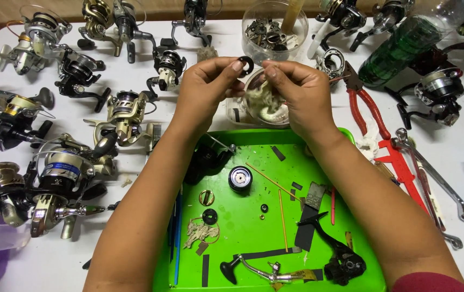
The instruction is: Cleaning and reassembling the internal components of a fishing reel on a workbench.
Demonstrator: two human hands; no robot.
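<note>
My left hand [207, 89] pinches a small black ring washer [246, 65] between thumb and forefinger, raised above the far edge of a green tray [242, 238]. My right hand [299, 92] holds a wad of whitish cloth [261, 100] just beside the washer, fingertips close to it. Below the hands stands a small clear tub [237, 113]. On the tray lie a round black spool part [240, 178], a brass ring [206, 197], small black washers [209, 216], thin orange sticks [282, 219], a reel handle [253, 269] and a black reel body [343, 262].
Several fishing reels [58, 178] crowd the white table at left and along the far edge. A clear jar of metal parts [272, 32] and a green bottle [405, 43] stand behind. Red pliers [367, 105], a red caliper [405, 173] and wrenches [437, 178] lie at right.
</note>
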